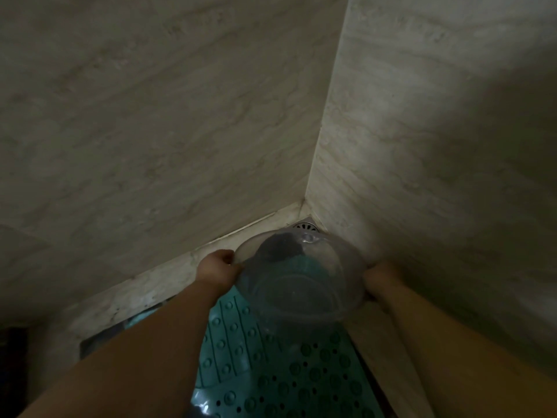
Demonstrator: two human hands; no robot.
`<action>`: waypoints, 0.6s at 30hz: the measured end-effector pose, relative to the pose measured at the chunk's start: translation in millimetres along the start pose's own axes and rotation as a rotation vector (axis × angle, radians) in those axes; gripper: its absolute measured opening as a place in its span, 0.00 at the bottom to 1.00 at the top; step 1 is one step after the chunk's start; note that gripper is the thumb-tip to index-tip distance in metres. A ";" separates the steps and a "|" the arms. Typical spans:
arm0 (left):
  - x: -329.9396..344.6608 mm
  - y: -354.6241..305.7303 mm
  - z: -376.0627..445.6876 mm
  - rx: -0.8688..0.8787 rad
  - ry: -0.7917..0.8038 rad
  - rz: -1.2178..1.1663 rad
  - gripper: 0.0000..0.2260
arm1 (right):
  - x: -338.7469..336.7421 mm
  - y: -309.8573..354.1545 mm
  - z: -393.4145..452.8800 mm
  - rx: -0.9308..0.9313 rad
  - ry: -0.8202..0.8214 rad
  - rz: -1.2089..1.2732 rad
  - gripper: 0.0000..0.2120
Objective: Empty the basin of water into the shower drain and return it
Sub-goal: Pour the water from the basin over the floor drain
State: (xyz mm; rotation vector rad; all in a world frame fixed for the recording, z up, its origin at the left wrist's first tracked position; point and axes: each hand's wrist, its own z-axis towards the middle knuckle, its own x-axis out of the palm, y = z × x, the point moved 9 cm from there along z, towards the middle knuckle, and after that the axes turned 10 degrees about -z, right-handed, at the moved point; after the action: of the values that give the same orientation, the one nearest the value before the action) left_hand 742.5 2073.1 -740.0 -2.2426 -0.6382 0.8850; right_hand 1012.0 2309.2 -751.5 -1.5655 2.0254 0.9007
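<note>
**Basin tipped toward the corner drain of a shower**

Head view, looking down into the corner where two marble-patterned walls (168, 122) meet. A clear plastic basin (301, 285) is held over the corner, tilted so that its rim dips away from the person and its base faces back toward the camera; the open mouth points toward the metal drain (306, 227), which sits on the floor right in the corner, just beyond the basin's far rim. A small pouring lip shows at that far rim, nearest the drain. A dark patch shows through the upper part of the bowl; whether it is water or shadow cannot be told.

The left hand (218, 268) grips the rim on the left side, fingers curled round the edge. The right hand (380, 280) holds the opposite side of the rim, its fingers also wrapped over the edge, though they are largely hidden in shadow. Both forearms reach forward from the bottom of the view.

Room is tight: the right wall stands just beside the right hand, and the left wall's pale base ledge (156, 285) runs just behind the left hand. Beneath the basin and arms lies a teal anti-slip mat (271, 372) with raised studs and holes, stopping short of the drain.
</note>
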 end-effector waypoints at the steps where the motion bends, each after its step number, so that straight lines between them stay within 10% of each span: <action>1: 0.3 0.2 0.2 -0.004 -0.002 -0.010 0.25 | 0.1 -0.4 -0.2 0.005 0.004 0.001 0.16; 18: 1.8 1.1 4.6 -0.036 -0.044 -0.193 0.20 | -2.8 -0.1 0.9 0.020 0.001 0.089 0.14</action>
State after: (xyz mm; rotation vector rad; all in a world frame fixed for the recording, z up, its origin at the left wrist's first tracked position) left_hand 740.6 2075.3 -744.2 -2.1547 -0.8814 0.8334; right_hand 1012.9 2311.8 -750.3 -1.4755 2.1126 0.9103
